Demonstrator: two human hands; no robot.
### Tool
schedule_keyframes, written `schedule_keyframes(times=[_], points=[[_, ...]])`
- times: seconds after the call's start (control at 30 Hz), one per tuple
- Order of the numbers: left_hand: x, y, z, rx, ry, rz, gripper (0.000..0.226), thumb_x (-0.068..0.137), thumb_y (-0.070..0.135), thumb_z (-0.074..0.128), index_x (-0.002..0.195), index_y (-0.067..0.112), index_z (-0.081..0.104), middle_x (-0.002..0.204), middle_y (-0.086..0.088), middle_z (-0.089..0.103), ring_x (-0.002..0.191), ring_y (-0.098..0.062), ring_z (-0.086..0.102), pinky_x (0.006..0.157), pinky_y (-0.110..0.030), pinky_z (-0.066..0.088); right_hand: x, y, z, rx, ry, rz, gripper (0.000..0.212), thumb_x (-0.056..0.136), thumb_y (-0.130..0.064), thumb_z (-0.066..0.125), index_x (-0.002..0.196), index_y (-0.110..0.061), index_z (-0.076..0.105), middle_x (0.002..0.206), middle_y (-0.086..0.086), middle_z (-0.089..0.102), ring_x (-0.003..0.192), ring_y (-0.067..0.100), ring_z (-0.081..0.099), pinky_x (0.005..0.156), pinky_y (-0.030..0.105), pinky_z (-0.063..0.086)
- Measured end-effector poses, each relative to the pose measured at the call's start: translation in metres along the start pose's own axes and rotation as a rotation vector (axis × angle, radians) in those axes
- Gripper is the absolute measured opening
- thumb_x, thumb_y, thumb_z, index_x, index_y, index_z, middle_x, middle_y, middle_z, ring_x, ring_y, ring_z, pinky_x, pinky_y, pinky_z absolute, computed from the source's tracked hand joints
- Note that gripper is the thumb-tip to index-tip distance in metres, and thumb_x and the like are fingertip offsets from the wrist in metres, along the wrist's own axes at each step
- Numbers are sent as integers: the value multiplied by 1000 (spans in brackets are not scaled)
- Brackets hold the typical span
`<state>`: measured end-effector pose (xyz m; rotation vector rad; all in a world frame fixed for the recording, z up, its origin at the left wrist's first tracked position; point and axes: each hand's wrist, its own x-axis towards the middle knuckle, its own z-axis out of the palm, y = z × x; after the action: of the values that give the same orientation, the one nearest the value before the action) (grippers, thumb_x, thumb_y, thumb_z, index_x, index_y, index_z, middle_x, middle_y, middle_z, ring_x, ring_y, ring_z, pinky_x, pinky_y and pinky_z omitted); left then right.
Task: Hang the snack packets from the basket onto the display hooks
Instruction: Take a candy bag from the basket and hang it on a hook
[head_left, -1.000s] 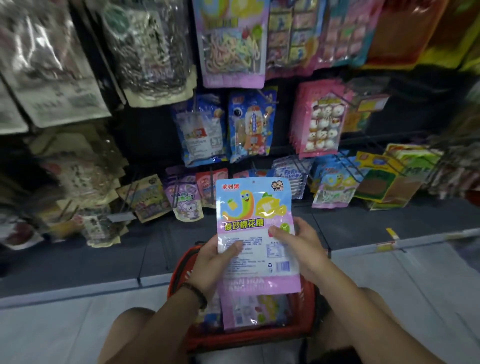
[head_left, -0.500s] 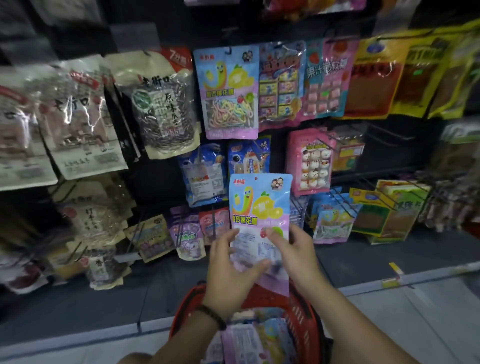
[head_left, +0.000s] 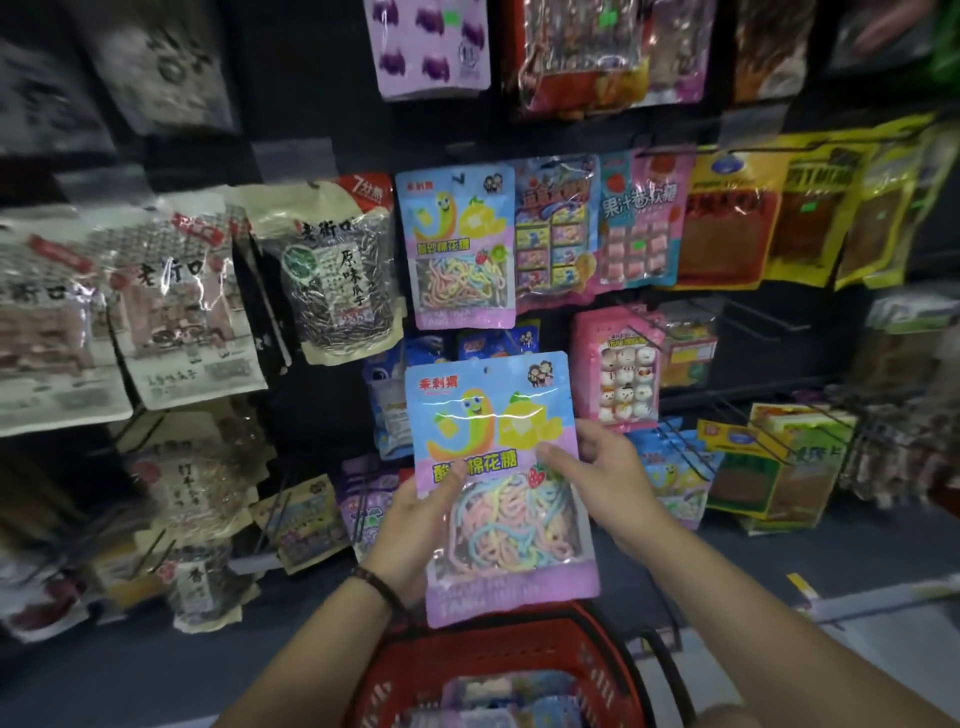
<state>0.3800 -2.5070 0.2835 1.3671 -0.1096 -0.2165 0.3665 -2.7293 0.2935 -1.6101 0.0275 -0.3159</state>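
I hold a blue and pink candy packet (head_left: 493, 415) upright in front of the display, its front with the pastel candy strings toward me. My left hand (head_left: 415, 535) grips its lower left edge. My right hand (head_left: 608, 473) grips its right edge at mid height. A matching packet (head_left: 457, 244) hangs on a hook straight above it. The red basket (head_left: 405, 670) sits below my hands with more packets (head_left: 498, 701) inside.
Hanging snack bags cover the dark rack: seed bags (head_left: 337, 270) at left, pink marshmallow packets (head_left: 618, 364) and yellow packets (head_left: 727, 218) at right. Bare wire hooks (head_left: 753, 317) stick out at right. Green boxes (head_left: 769, 467) stand low on the right.
The packet has been turned from its printed back to its front and lifted out of the basket toward the rack. My view has tilted upward, showing higher rows.
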Motion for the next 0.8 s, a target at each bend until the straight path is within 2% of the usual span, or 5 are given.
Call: schedule_keyframes(times=[0.13, 0.23, 0.47, 0.6, 0.8], points=[[4, 16, -3, 72, 44, 79, 35, 95, 27, 73, 126, 10, 70, 118, -13, 81, 110, -35, 78, 99, -62, 59, 7, -12, 7, 34, 40, -15, 16, 96, -10, 80, 110, -14, 77, 103, 0, 85, 96, 20, 82, 86, 42, 66], [10, 30, 1, 136, 180, 232, 34, 92, 13, 81, 122, 19, 66, 112, -3, 83, 104, -25, 80, 90, -49, 64, 12, -19, 12, 22, 40, -2, 14, 95, -7, 79, 106, -14, 76, 100, -1, 85, 93, 19, 82, 85, 43, 67], [44, 70, 13, 110, 332, 353, 16, 97, 22, 78, 113, 24, 75, 106, 5, 83, 96, -12, 80, 93, -43, 65, 40, -50, 11, -7, 81, -43, 20, 93, -16, 83, 109, -11, 74, 99, 1, 84, 92, 21, 82, 90, 50, 66], [61, 95, 22, 98, 246, 348, 18, 96, 14, 78, 113, 22, 77, 106, 1, 84, 100, -22, 81, 95, -50, 64, 72, -90, 14, 203, 183, -4, 15, 93, -23, 84, 103, -13, 79, 97, 3, 85, 94, 29, 82, 88, 54, 66], [96, 154, 33, 59, 338, 308, 19, 91, 35, 85, 97, 17, 82, 90, -3, 84, 83, -27, 83, 83, -54, 67, 117, -140, 35, 179, 163, -15, 19, 92, -27, 86, 99, -11, 83, 91, 7, 84, 80, 27, 82, 69, 43, 68]])
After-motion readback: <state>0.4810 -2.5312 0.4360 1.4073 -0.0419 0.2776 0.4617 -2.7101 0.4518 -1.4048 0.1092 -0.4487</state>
